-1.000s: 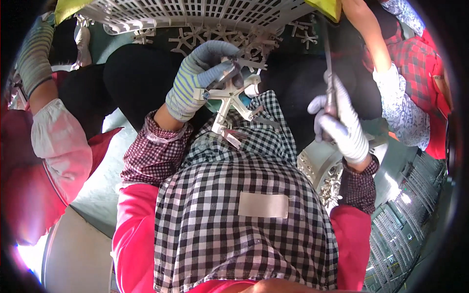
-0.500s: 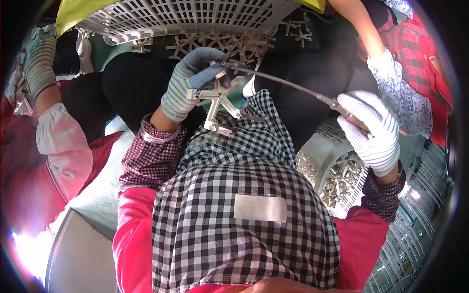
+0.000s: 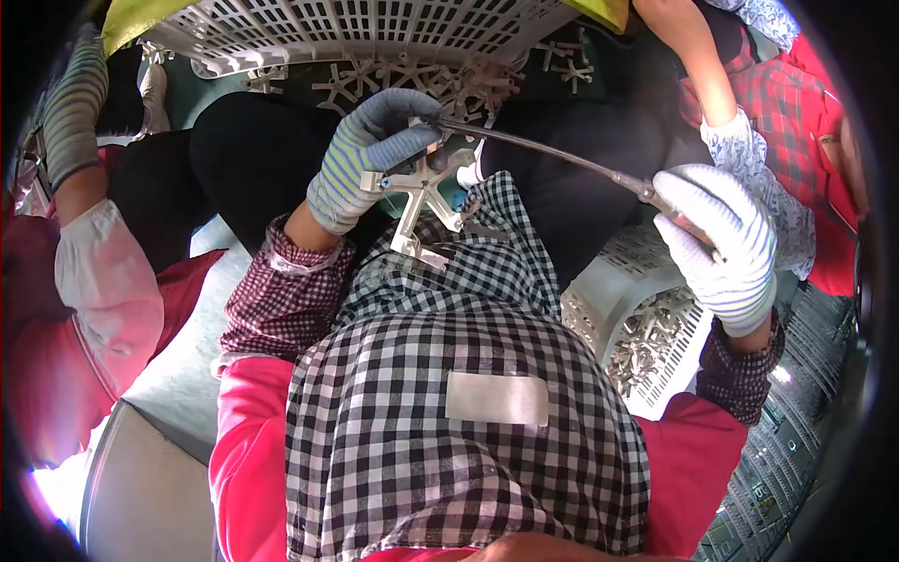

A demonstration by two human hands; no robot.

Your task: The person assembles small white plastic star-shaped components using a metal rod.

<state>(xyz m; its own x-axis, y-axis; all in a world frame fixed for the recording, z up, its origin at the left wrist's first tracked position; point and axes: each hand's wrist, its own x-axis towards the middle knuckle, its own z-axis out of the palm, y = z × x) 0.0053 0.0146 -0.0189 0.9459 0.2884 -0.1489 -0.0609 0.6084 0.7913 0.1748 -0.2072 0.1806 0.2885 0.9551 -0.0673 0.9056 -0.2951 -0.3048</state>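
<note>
The white slotted basket [image 3: 356,28] is stretching across the top of the view, and everything else is sitting below it. Just under its rim a heap of pale cross-shaped castings [image 3: 440,80] is lying loose. Lower and to the right, a second white basket [image 3: 609,290] is holding more of the same pieces.

Below the big basket's middle, the left hand [image 3: 370,159], in a grey striped glove, is clenching one metal cross-shaped piece [image 3: 421,201] by its upper arm, the other arms sticking out free. The right hand [image 3: 726,248], in a white glove, is wrapping tightly round the handle end of a long thin rod tool [image 3: 562,159], whose tip is meeting the piece at the left fingers.

The piece is looking rigid and fairly light, with hard edges likely rough enough to want gloves; gripping one arm near the hub seems the steadiest hold. The rod is looking stiff and slim, best taken at its thicker handle.
</note>
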